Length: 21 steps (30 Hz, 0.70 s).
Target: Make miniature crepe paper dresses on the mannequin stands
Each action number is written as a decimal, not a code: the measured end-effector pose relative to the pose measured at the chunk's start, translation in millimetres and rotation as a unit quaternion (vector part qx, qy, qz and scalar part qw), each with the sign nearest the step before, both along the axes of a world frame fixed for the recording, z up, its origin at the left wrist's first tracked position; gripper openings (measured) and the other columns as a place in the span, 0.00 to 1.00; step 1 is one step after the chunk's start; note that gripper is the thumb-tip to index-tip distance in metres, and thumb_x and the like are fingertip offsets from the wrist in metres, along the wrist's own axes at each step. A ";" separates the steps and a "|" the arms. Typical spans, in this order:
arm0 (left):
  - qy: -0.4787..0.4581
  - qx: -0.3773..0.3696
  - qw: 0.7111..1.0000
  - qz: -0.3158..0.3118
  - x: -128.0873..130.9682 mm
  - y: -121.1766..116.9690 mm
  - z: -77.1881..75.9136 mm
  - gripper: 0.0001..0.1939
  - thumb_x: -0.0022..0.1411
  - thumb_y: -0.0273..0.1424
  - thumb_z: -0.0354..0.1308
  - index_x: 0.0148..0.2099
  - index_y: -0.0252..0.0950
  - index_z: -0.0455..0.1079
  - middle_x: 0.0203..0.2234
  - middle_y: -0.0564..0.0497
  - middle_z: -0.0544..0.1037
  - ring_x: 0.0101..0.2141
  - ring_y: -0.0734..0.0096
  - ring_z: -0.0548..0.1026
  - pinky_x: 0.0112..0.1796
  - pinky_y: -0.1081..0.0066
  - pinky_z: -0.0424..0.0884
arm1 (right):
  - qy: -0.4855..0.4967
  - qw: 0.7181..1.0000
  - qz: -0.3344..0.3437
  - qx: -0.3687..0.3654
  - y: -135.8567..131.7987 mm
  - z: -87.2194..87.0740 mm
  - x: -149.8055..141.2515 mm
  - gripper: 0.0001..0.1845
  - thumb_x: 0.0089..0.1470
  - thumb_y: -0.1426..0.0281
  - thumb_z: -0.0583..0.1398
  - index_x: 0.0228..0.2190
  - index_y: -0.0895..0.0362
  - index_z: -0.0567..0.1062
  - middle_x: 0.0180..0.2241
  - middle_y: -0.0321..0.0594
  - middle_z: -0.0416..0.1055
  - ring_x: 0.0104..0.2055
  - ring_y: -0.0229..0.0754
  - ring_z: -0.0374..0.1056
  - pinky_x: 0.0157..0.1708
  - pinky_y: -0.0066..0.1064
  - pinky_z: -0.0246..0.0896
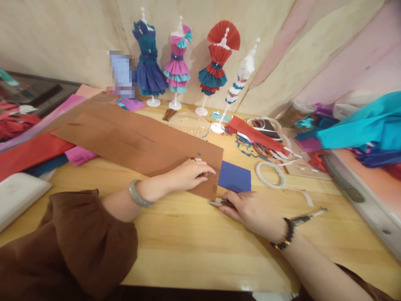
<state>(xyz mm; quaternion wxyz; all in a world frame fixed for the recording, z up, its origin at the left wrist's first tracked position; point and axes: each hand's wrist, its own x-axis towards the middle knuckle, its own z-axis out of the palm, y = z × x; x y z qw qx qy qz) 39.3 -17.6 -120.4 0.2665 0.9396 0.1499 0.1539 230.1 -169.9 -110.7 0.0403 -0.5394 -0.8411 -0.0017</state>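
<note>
A large brown sheet of crepe paper (131,144) lies across the table, its narrow right end near the middle. My left hand (196,171) rests on that end, fingers lightly bent and holding nothing. Between the thumb and fingers of my right hand (250,209) is a small pair of thread snips (219,202), blades pointing left at the sheet's lower right corner. My right palm hides most of their handle. Just beyond, a blue paper piece (236,177) lies partly under the brown sheet.
Three paper-dressed mannequins (150,62) and a partly covered one (247,62) stand at the back. A tape roll (271,174) and a craft knife or pen (308,216) lie right. Paper scraps (247,146) lie behind; a white box (21,194) sits left, turquoise paper (366,121) right.
</note>
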 end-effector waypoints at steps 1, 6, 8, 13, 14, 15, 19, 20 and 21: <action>-0.001 0.000 1.000 -0.001 0.0 0.0 -0.1 0.14 0.61 0.21 0.54 0.47 0.37 0.74 0.34 0.50 0.78 0.37 0.70 0.72 0.41 0.70 0.64 | 0.003 1.000 0.002 0.004 0.4 -0.6 -0.6 0.24 0.66 0.56 0.45 0.33 0.59 0.71 0.22 0.41 0.72 0.22 0.40 0.67 0.24 0.30 0.47; -0.006 0.001 1.000 -0.003 0.2 0.7 -1.1 0.12 0.63 0.23 0.53 0.46 0.37 0.74 0.37 0.50 0.79 0.39 0.69 0.73 0.43 0.69 0.64 | 0.021 1.000 0.007 0.009 2.4 -5.9 -3.7 0.24 0.66 0.56 0.45 0.31 0.58 0.70 0.22 0.39 0.72 0.22 0.39 0.67 0.23 0.30 0.47; -0.005 0.003 1.000 -0.007 0.3 1.3 -1.8 0.12 0.64 0.23 0.53 0.46 0.38 0.74 0.38 0.50 0.79 0.40 0.69 0.73 0.44 0.68 0.64 | 0.024 1.000 0.007 0.008 3.0 -7.6 -4.6 0.23 0.66 0.57 0.45 0.31 0.58 0.70 0.22 0.39 0.72 0.22 0.39 0.67 0.23 0.30 0.47; -0.005 0.004 1.000 -0.009 0.7 1.7 -2.5 0.12 0.64 0.23 0.54 0.46 0.37 0.74 0.39 0.50 0.80 0.41 0.68 0.73 0.45 0.68 0.64 | 0.023 1.000 0.008 0.019 3.9 -7.9 -5.3 0.23 0.66 0.58 0.45 0.30 0.58 0.71 0.22 0.39 0.72 0.21 0.38 0.66 0.23 0.29 0.47; -0.006 0.004 1.000 -0.007 0.7 1.5 -2.4 0.11 0.64 0.23 0.54 0.46 0.37 0.74 0.39 0.50 0.80 0.41 0.68 0.73 0.45 0.68 0.64 | 0.022 1.000 0.008 0.020 4.0 -7.7 -5.3 0.23 0.66 0.58 0.45 0.30 0.58 0.71 0.21 0.39 0.72 0.21 0.38 0.66 0.23 0.29 0.47; -0.006 0.004 1.000 -0.006 0.8 1.4 -2.2 0.11 0.64 0.23 0.54 0.46 0.37 0.74 0.39 0.50 0.80 0.41 0.68 0.73 0.45 0.68 0.64 | 0.022 0.999 0.008 0.022 4.0 -7.5 -5.4 0.23 0.66 0.58 0.46 0.30 0.58 0.71 0.21 0.39 0.72 0.21 0.38 0.66 0.23 0.29 0.47; -0.007 -0.001 1.000 -0.008 0.5 1.0 -1.7 0.11 0.63 0.24 0.55 0.47 0.37 0.73 0.39 0.49 0.79 0.40 0.69 0.73 0.45 0.68 0.64 | 0.028 0.999 0.005 0.019 4.5 -7.9 -6.1 0.22 0.66 0.58 0.46 0.31 0.58 0.71 0.23 0.40 0.73 0.23 0.40 0.68 0.24 0.30 0.49; -0.008 -0.002 1.000 -0.009 0.5 1.0 -1.6 0.11 0.63 0.24 0.55 0.47 0.37 0.73 0.39 0.49 0.79 0.40 0.69 0.73 0.44 0.68 0.64 | 0.028 0.999 0.004 0.020 4.7 -8.1 -6.5 0.22 0.66 0.57 0.46 0.31 0.58 0.70 0.23 0.40 0.73 0.24 0.40 0.68 0.24 0.30 0.49; -0.009 -0.003 1.000 -0.009 0.4 0.9 -1.6 0.11 0.63 0.23 0.55 0.47 0.37 0.73 0.39 0.49 0.79 0.40 0.69 0.73 0.44 0.68 0.64 | 0.027 0.999 0.003 0.021 5.0 -8.3 -7.0 0.22 0.65 0.58 0.46 0.30 0.58 0.70 0.23 0.40 0.73 0.24 0.40 0.68 0.24 0.30 0.48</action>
